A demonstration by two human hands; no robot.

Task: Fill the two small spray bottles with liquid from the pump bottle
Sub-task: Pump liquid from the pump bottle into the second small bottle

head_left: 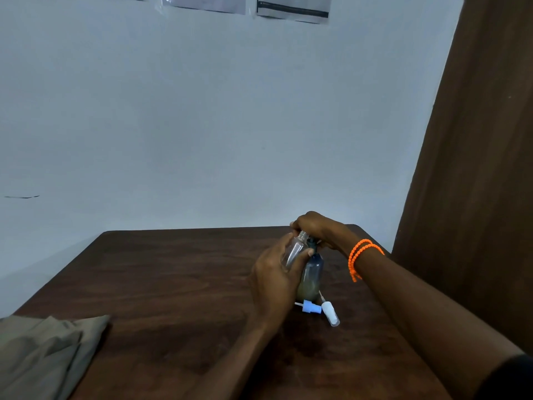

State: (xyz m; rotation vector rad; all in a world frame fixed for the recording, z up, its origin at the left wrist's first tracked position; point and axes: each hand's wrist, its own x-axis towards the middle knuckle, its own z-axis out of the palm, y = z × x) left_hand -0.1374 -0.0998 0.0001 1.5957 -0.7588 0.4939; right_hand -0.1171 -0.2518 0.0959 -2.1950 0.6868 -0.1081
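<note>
A dark blue pump bottle stands upright on the brown table, with yellowish liquid in its lower part. My right hand lies curled over the pump head on top of it. My left hand grips a small clear spray bottle, uncapped and tilted, with its threaded neck just under the pump's spout. In front of the pump bottle lie a blue spray head with its tube and a small white spray bottle on its side.
A folded khaki cloth lies at the table's near left corner. The pale wall stands just behind the table's far edge, and a brown curtain hangs at the right.
</note>
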